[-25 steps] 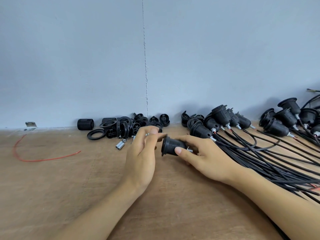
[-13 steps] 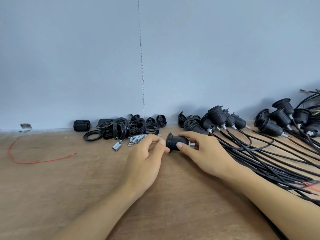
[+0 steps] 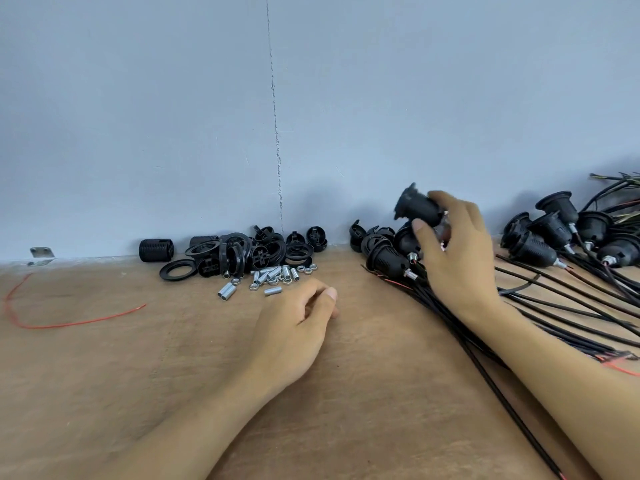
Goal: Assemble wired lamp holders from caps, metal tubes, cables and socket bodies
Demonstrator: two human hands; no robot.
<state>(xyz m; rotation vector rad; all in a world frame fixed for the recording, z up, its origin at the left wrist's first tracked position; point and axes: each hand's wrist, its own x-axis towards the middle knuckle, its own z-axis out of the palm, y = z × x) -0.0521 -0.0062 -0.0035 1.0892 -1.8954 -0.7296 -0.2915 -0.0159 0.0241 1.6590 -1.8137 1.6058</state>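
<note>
Bare hands [image 3: 292, 329] and forearms [image 3: 571, 393]

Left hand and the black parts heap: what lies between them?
Head view: loose metal tubes and small nuts, scattered on the table between left hand and black parts heap.

Lamp holder [image 3: 415, 206] rear hidden by R hand [image 3: 460, 261] fingers [image 3: 450, 200], cables [image 3: 427, 294] cut off at frame edge

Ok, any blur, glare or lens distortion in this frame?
Head view: the right hand and the lamp holder it grips look slightly motion-blurred; soft even light, faint shadows on the wall; no glare; wide-angle bends the back edge of the table.
</note>
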